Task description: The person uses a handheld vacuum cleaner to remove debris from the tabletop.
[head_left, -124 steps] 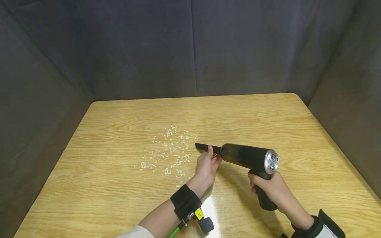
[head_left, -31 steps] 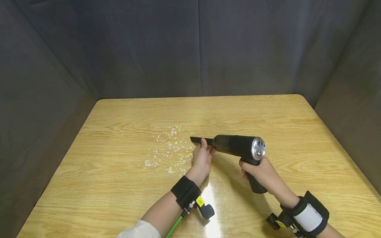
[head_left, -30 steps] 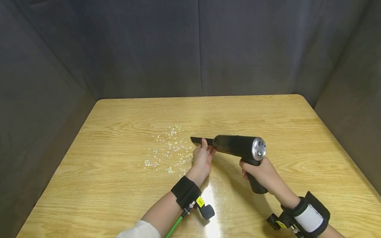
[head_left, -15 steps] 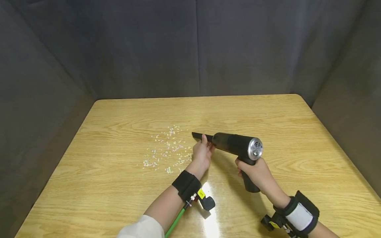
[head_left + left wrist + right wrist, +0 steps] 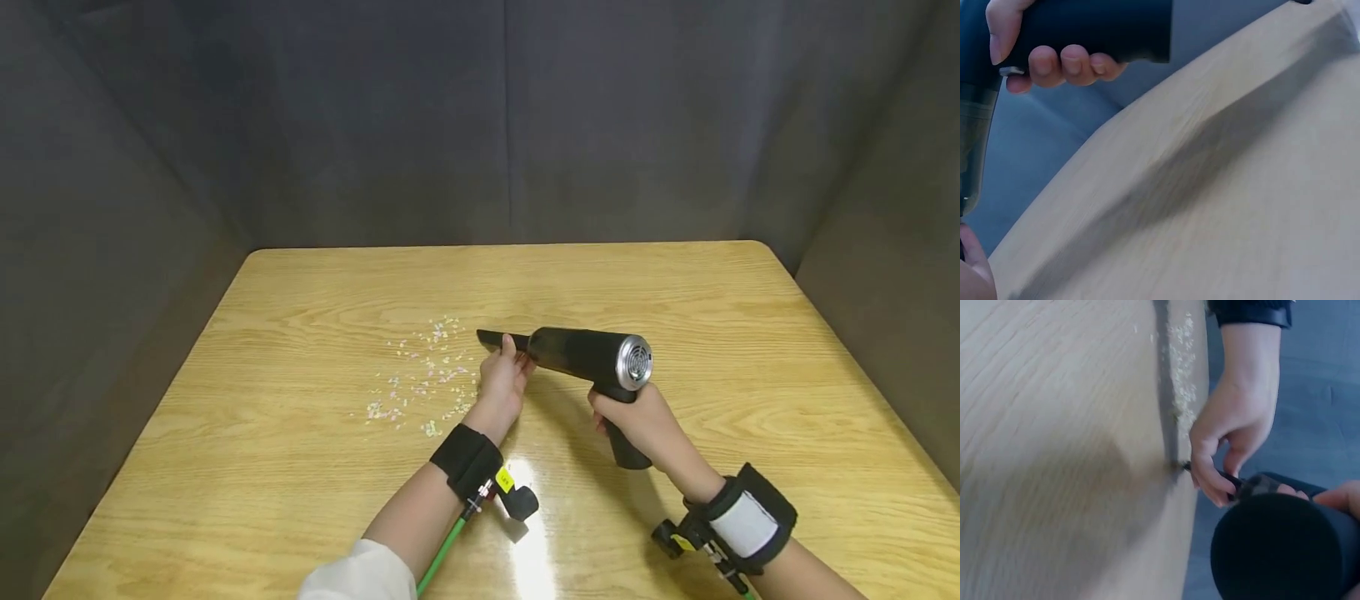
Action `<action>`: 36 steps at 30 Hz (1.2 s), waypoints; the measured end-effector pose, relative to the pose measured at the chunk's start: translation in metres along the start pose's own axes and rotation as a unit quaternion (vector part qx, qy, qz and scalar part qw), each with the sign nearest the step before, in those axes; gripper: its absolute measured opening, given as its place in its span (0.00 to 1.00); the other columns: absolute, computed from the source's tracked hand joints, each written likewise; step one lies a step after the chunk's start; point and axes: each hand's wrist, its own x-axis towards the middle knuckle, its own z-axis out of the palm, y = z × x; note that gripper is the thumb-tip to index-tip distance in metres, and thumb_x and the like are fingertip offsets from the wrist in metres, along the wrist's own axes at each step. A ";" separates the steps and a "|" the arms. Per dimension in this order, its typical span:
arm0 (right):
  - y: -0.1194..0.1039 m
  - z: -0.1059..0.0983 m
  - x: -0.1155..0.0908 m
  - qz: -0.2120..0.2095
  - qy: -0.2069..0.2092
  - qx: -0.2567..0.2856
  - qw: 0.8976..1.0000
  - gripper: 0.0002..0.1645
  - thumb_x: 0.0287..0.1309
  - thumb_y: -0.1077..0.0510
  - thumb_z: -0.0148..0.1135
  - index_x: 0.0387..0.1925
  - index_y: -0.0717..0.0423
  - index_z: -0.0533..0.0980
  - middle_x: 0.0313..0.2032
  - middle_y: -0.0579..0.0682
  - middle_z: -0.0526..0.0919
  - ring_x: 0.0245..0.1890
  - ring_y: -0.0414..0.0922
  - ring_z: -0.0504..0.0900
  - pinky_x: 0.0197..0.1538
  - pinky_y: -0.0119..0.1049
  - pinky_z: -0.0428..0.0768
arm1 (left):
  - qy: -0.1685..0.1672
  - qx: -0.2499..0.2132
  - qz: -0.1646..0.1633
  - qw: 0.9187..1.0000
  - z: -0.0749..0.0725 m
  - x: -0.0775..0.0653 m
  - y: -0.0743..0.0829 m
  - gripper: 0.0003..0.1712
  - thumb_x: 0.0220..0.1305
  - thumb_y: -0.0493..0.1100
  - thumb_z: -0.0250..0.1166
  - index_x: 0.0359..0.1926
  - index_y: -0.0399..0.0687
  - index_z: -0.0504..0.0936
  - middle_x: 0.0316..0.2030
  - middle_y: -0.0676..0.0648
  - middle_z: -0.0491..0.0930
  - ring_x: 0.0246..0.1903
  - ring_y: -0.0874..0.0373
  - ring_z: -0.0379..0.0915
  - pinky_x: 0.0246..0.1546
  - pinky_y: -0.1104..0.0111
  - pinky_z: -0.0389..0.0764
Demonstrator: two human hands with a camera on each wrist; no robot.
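Observation:
A black handheld vacuum cleaner [image 5: 581, 353] with a silver vented end is held above the table, its narrow nozzle [image 5: 489, 337] pointing left. My right hand [image 5: 647, 423] grips its handle; in the left wrist view the fingers [image 5: 1072, 65] curl round that handle [image 5: 1104, 28]. My left hand [image 5: 501, 387] holds the nozzle between thumb and fingers, as the right wrist view also shows of the left hand [image 5: 1235, 425]. Small pale confetti bits [image 5: 375, 411] lie scattered left of the nozzle. Whether the tip touches the wood is unclear.
The wooden table [image 5: 225, 500] has dark grey cloth [image 5: 375, 125] behind and at both sides. Each wrist wears a black strap with a camera [image 5: 519, 503]. A green cable [image 5: 442, 554] runs along the left forearm.
Both hands have moved the vacuum cleaner slightly left and farther from me. Several confetti bits at the near right of the scatter are gone since the oldest frame.

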 end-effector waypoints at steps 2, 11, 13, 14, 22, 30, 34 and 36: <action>-0.001 -0.006 -0.004 -0.005 -0.012 -0.010 1.000 0.11 0.56 0.61 0.57 0.33 0.69 0.70 0.19 0.50 0.76 0.21 0.44 0.77 0.28 0.35 0.79 | -0.006 0.002 0.002 1.000 0.000 -0.006 -0.004 0.16 0.71 0.48 0.47 0.47 0.40 0.68 0.37 0.49 0.71 0.38 0.60 0.71 0.42 0.76 0.77; -0.001 -0.033 -0.022 -0.009 -0.063 -0.015 0.998 0.14 0.57 0.63 0.56 0.41 0.71 0.67 0.23 0.52 0.74 0.21 0.44 0.77 0.28 0.39 0.81 | -0.013 -0.030 0.003 0.999 0.006 -0.030 -0.022 0.12 0.72 0.46 0.46 0.42 0.41 0.67 0.39 0.48 0.69 0.39 0.61 0.73 0.40 0.80 0.80; 0.000 -0.037 -0.024 -0.010 -0.077 -0.014 0.997 0.15 0.58 0.63 0.56 0.41 0.72 0.67 0.24 0.53 0.74 0.21 0.43 0.77 0.27 0.38 0.81 | -0.012 -0.035 0.003 0.999 0.005 -0.035 -0.023 0.12 0.72 0.46 0.45 0.44 0.40 0.66 0.40 0.47 0.69 0.39 0.60 0.72 0.44 0.78 0.80; 0.001 -0.038 -0.025 -0.011 -0.083 -0.012 0.996 0.15 0.58 0.63 0.55 0.41 0.72 0.66 0.24 0.53 0.74 0.21 0.43 0.77 0.27 0.39 0.82 | -0.013 -0.037 0.003 0.999 0.005 -0.037 -0.024 0.12 0.73 0.45 0.45 0.43 0.40 0.66 0.40 0.47 0.68 0.40 0.60 0.72 0.46 0.76 0.79; 0.004 -0.046 -0.031 -0.011 -0.112 -0.006 0.994 0.16 0.60 0.62 0.55 0.40 0.74 0.66 0.24 0.53 0.74 0.21 0.42 0.77 0.28 0.39 0.83 | -0.009 -0.026 0.002 1.000 0.001 -0.048 -0.029 0.20 0.72 0.46 0.45 0.54 0.33 0.64 0.44 0.44 0.69 0.45 0.56 0.73 0.57 0.69 0.77; 0.005 -0.053 -0.039 -0.014 -0.138 -0.013 0.990 0.14 0.60 0.63 0.55 0.39 0.73 0.67 0.25 0.53 0.73 0.22 0.43 0.77 0.28 0.42 0.83 | -0.029 -0.014 -0.006 0.999 -0.009 -0.062 -0.031 0.28 0.73 0.45 0.44 0.64 0.28 0.54 0.58 0.32 0.65 0.56 0.48 0.68 0.65 0.63 0.70; 0.005 -0.053 -0.041 -0.016 -0.145 -0.016 0.989 0.13 0.60 0.63 0.55 0.38 0.73 0.67 0.25 0.53 0.73 0.22 0.42 0.77 0.29 0.42 0.84 | -0.031 -0.001 -0.008 0.999 -0.012 -0.067 -0.031 0.30 0.73 0.46 0.44 0.65 0.29 0.52 0.59 0.31 0.64 0.53 0.52 0.70 0.58 0.71 0.76; 0.006 -0.053 -0.041 -0.020 -0.147 -0.015 0.989 0.13 0.60 0.63 0.54 0.39 0.73 0.67 0.25 0.53 0.73 0.22 0.42 0.77 0.29 0.42 0.84 | -0.030 0.004 -0.007 0.999 -0.013 -0.069 -0.031 0.29 0.72 0.47 0.45 0.64 0.30 0.54 0.57 0.33 0.66 0.49 0.55 0.71 0.52 0.75 0.78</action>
